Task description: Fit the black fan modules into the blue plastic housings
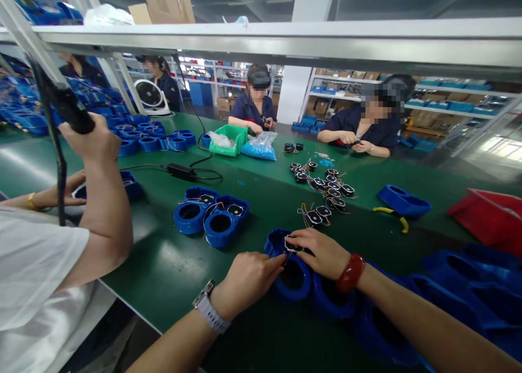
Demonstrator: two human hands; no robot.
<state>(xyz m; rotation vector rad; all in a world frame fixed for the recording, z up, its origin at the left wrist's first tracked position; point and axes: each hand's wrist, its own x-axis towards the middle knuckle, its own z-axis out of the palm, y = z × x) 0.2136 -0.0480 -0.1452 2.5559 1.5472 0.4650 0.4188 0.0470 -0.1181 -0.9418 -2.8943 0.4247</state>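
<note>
My right hand (324, 253) grips a small black square motor (292, 244) with a pale edge, its fingers on top and at the side. The motor sits at the narrow upper end of a blue plastic housing (290, 286) with a large round opening. My left hand (247, 280) comes in from the left, fingers closed at the motor's thin coloured wires; its fingertips are partly hidden. More blue housings (332, 299) lie side by side beneath my right forearm. Loose motors with wires (332, 185) lie beyond my hands.
Two housings with motors (222, 223) stand to the left. A co-worker's raised hand (92, 139) holds a black hand tool (71, 106). Further back are a green bin (224, 144) and a bag of blue pieces (260, 149). A red bag (489, 218) lies right; a shelf (261, 38) crosses overhead.
</note>
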